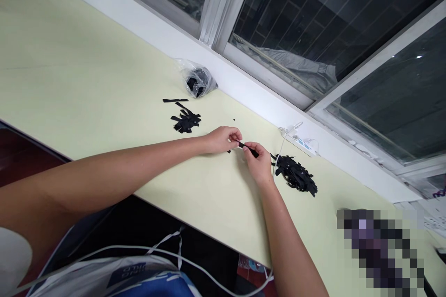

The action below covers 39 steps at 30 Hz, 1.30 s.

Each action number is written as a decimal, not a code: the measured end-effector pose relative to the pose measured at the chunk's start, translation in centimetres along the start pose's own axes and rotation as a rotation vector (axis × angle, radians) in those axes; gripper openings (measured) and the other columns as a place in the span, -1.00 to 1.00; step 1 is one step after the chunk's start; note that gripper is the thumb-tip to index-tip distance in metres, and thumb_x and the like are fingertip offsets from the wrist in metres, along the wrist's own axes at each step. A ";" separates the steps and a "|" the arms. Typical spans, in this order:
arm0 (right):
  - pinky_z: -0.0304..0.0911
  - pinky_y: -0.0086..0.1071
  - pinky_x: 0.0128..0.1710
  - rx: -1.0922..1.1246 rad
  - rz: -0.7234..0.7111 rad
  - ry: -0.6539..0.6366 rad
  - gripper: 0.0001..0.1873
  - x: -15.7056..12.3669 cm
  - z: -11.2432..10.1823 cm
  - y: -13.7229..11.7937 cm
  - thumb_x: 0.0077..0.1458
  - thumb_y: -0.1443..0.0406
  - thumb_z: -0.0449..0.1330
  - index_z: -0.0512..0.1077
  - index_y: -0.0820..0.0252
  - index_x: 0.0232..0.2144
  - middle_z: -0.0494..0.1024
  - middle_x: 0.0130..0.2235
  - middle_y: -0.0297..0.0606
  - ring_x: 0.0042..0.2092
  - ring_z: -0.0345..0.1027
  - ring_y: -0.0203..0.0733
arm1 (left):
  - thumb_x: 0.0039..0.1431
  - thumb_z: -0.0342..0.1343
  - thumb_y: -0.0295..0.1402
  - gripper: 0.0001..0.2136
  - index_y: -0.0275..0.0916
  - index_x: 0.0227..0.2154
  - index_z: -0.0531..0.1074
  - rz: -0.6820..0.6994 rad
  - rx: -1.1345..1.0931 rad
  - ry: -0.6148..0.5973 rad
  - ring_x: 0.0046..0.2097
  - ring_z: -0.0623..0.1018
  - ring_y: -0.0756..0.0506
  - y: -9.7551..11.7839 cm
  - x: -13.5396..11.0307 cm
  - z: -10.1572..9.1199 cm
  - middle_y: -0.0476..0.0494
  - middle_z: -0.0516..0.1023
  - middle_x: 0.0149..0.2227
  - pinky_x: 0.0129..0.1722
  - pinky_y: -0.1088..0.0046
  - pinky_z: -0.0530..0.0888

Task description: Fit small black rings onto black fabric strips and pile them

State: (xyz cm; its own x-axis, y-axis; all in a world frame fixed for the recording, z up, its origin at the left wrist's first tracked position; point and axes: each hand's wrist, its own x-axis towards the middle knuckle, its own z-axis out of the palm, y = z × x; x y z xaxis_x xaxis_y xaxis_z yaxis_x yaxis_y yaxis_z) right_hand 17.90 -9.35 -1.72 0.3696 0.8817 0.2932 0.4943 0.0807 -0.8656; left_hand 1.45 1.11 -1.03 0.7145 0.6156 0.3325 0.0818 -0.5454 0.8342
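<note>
Table (69, 69), pale green: near edge runs diagonally under both forearms; wide bare surface beyond and left of the left hand (223, 139). Window sill (251, 90) bounds the far side.
Small pile (186, 121) of black pieces: beyond the left hand, apart.
Large pile (296, 174): just beside the right hand (259, 163).
Black strip (249, 149): pinched at either end by both hands' fingertips, arms outstretched, just above the tabletop.
</note>
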 end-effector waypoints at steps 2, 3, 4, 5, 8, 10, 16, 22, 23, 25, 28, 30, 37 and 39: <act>0.29 -0.35 -0.42 -0.042 0.018 0.052 -0.59 0.1 -0.2 0.2 0.01 0.04 0.24 0.52 0.24 -0.24 0.58 -0.30 -0.17 -0.41 0.34 -0.23 | 0.16 0.10 -0.35 -0.78 -0.26 -0.14 0.48 0.051 0.199 -0.021 -0.09 0.51 -0.12 -0.3 -0.2 -0.5 -0.18 0.56 -0.13 -0.10 0.37 0.41; 0.28 -0.34 -0.42 -0.060 0.025 0.072 -0.59 0.2 -0.3 0.3 0.02 0.04 0.23 0.53 0.24 -0.24 0.58 -0.31 -0.18 -0.43 0.33 -0.24 | 0.18 0.10 -0.33 -0.75 -0.25 -0.10 0.48 0.079 0.293 -0.047 -0.03 0.48 -0.15 -0.4 -0.3 -0.6 -0.21 0.55 -0.08 -0.04 0.34 0.38; 0.27 -0.34 -0.42 -0.077 0.026 0.087 -0.60 0.3 -0.4 0.4 0.02 0.04 0.22 0.53 0.24 -0.24 0.58 -0.31 -0.19 -0.43 0.32 -0.24 | 0.20 0.09 -0.30 -0.73 -0.25 -0.07 0.48 0.101 0.371 -0.077 0.02 0.46 -0.18 -0.6 -0.4 -0.7 -0.24 0.53 -0.03 0.01 0.31 0.34; 0.27 -0.34 -0.41 -0.093 0.023 0.099 -0.60 0.3 -0.5 0.5 0.03 0.04 0.21 0.53 0.23 -0.23 0.58 -0.31 -0.19 -0.43 0.31 -0.24 | 0.22 0.07 -0.29 -0.72 -0.24 -0.05 0.49 0.119 0.433 -0.112 0.06 0.43 -0.20 -0.8 -0.4 -0.7 -0.25 0.51 0.01 0.04 0.27 0.31; 0.27 -0.33 -0.38 -0.122 0.000 0.121 -0.62 0.3 -0.5 0.7 0.05 0.05 0.20 0.52 0.22 -0.23 0.59 -0.28 -0.17 -0.40 0.34 -0.21 | 0.27 0.02 -0.29 -0.75 -0.18 -0.11 0.55 0.155 0.521 -0.192 0.06 0.42 -0.21 -1.0 -0.5 -0.5 -0.23 0.50 0.00 0.05 0.23 0.28; 0.27 -0.33 -0.37 -0.141 -0.014 0.120 -0.62 0.3 -0.4 0.7 0.05 0.05 0.20 0.52 0.22 -0.24 0.59 -0.29 -0.17 -0.39 0.35 -0.19 | 0.27 -0.01 -0.33 -0.76 -0.16 -0.18 0.57 0.191 0.500 -0.209 0.02 0.44 -0.18 -1.1 -0.4 -0.3 -0.20 0.53 -0.05 0.03 0.28 0.28; 0.24 -0.33 -0.39 -0.183 -0.019 0.104 -0.64 0.3 -0.4 0.7 0.06 0.05 0.19 0.53 0.20 -0.25 0.59 -0.32 -0.20 -0.42 0.32 -0.20 | 0.17 0.08 -0.37 -0.83 -0.17 -0.34 0.59 0.150 0.357 -0.180 -0.15 0.51 -0.13 -1.2 0.0 -0.4 -0.14 0.58 -0.20 -0.11 0.38 0.35; 0.25 -0.33 -0.38 -0.186 -0.030 0.106 -0.67 0.0 -0.2 0.1 0.06 0.07 0.18 0.53 0.19 -0.29 0.60 -0.31 -0.21 -0.41 0.32 -0.20 | 0.17 0.03 -0.45 -0.79 -0.20 -0.32 0.59 0.124 0.415 -0.194 -0.16 0.54 -0.13 -1.3 0.1 -0.5 -0.15 0.60 -0.21 -0.12 0.39 0.37; 0.25 -0.33 -0.39 -0.182 -0.033 0.105 -0.68 0.0 -0.1 0.0 0.06 0.08 0.19 0.53 0.18 -0.29 0.60 -0.31 -0.21 -0.41 0.33 -0.20 | 0.18 0.02 -0.46 -0.79 -0.21 -0.31 0.59 0.126 0.426 -0.193 -0.15 0.54 -0.13 -1.3 0.1 -0.5 -0.16 0.60 -0.20 -0.12 0.39 0.37; 0.25 -0.33 -0.39 -0.167 -0.035 0.099 -0.70 -0.1 0.0 -0.2 0.06 0.09 0.18 0.53 0.18 -0.29 0.60 -0.31 -0.21 -0.41 0.34 -0.20 | 0.19 0.00 -0.46 -0.77 -0.22 -0.25 0.58 0.131 0.461 -0.183 -0.12 0.53 -0.13 -1.1 0.0 -0.6 -0.18 0.58 -0.15 -0.09 0.39 0.37; 0.26 -0.33 -0.39 -0.153 -0.046 0.090 -0.72 -0.2 0.1 -0.3 0.07 0.10 0.17 0.53 0.17 -0.30 0.60 -0.31 -0.21 -0.40 0.35 -0.19 | 0.17 0.03 -0.43 -0.78 -0.24 -0.23 0.57 0.116 0.522 -0.158 -0.10 0.52 -0.15 -0.9 0.1 -0.8 -0.22 0.57 -0.14 -0.09 0.38 0.36; 0.27 -0.33 -0.38 -0.157 -0.062 0.094 -0.73 -0.2 0.1 -0.3 0.07 0.12 0.17 0.53 0.16 -0.30 0.60 -0.30 -0.20 -0.37 0.37 -0.18 | 0.16 0.04 -0.42 -0.80 -0.25 -0.29 0.58 0.098 0.548 -0.169 -0.14 0.52 -0.15 -0.8 0.3 -0.9 -0.21 0.58 -0.19 -0.12 0.38 0.36; 0.29 -0.32 -0.36 -0.137 -0.073 0.074 -0.73 -0.2 0.2 -0.3 0.08 0.13 0.16 0.52 0.17 -0.29 0.60 -0.28 -0.19 -0.37 0.37 -0.17 | 0.11 0.04 -0.45 -0.84 -0.24 -0.43 0.53 0.013 0.564 -0.194 -0.33 0.48 -0.10 -0.2 0.7 -1.0 -0.13 0.57 -0.39 -0.29 0.40 0.30; 0.29 -0.31 -0.36 -0.138 -0.061 0.068 -0.74 -0.2 0.2 -0.3 0.08 0.13 0.16 0.52 0.16 -0.29 0.60 -0.28 -0.20 -0.39 0.36 -0.19 | 0.11 0.04 -0.44 -0.85 -0.24 -0.42 0.52 0.003 0.568 -0.194 -0.34 0.46 -0.09 -0.1 0.6 -1.0 -0.14 0.56 -0.38 -0.31 0.41 0.28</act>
State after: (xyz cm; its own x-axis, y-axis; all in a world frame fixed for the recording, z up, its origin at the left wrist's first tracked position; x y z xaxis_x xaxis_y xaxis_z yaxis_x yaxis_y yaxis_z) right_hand 17.56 -9.45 -1.63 0.3857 0.8432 0.3745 0.6188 0.0647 -0.7829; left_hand 1.23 2.09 -0.46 0.8248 0.5276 0.2032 0.4001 -0.7986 0.4495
